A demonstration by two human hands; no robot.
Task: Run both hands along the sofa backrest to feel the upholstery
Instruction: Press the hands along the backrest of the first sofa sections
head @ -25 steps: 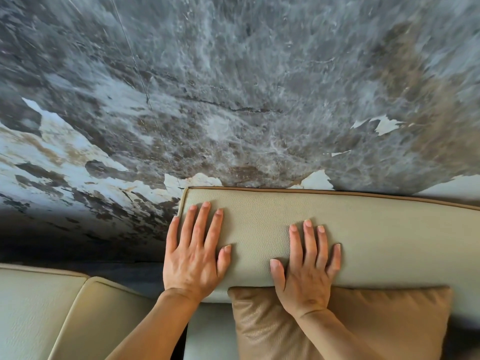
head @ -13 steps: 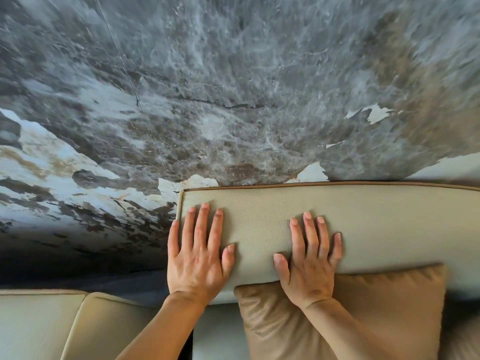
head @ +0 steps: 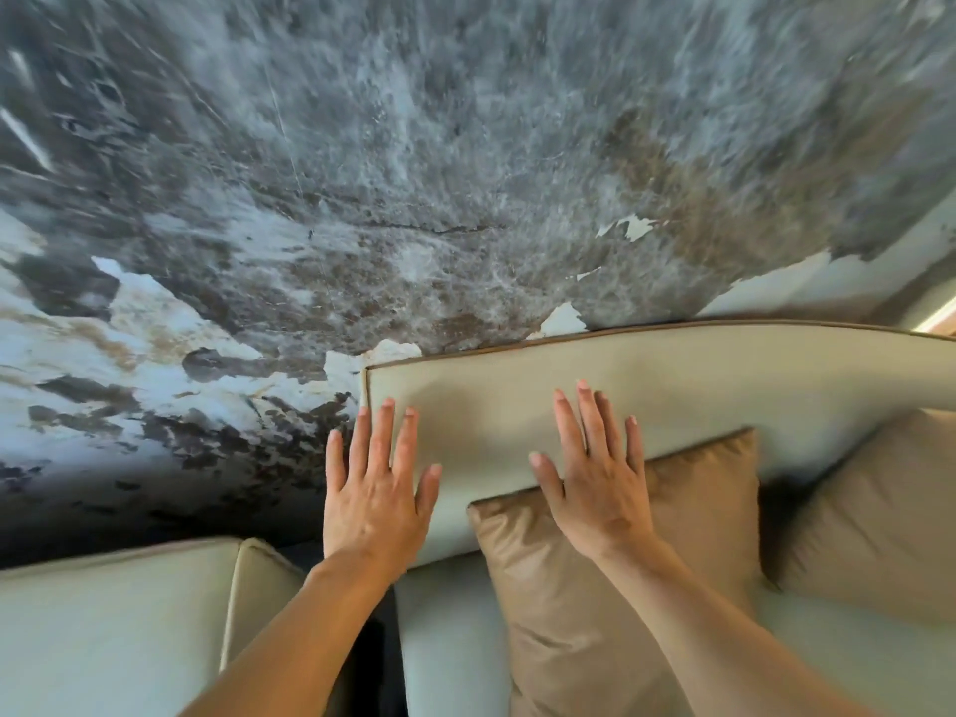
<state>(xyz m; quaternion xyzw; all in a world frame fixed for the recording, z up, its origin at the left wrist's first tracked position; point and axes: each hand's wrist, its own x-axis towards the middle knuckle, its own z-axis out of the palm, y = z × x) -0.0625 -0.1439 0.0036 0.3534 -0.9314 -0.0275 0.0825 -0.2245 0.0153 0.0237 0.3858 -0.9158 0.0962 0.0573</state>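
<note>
The sofa backrest (head: pixel 724 375) is a cream, fine-grained upholstered cushion with brown piping along its top edge, running from the middle to the right. My left hand (head: pixel 375 489) lies flat on its left end, fingers spread, fingertips close to the corner. My right hand (head: pixel 595 473) lies flat a little to the right, fingers pointing up the backrest, its heel over the top edge of a tan cushion (head: pixel 621 587). Both hands hold nothing.
A dark marbled wall (head: pixel 414 173) with pale patches rises behind the sofa. A second tan cushion (head: pixel 869 509) leans at the right. Another cream sofa section (head: pixel 114 628) sits at the lower left, with a dark gap (head: pixel 377 664) between the two sections.
The view has shifted, so more of the sofa's right side and a second cushion show. Both hands have stayed flat on the backrest, having slid slightly downward relative to its top edge.
</note>
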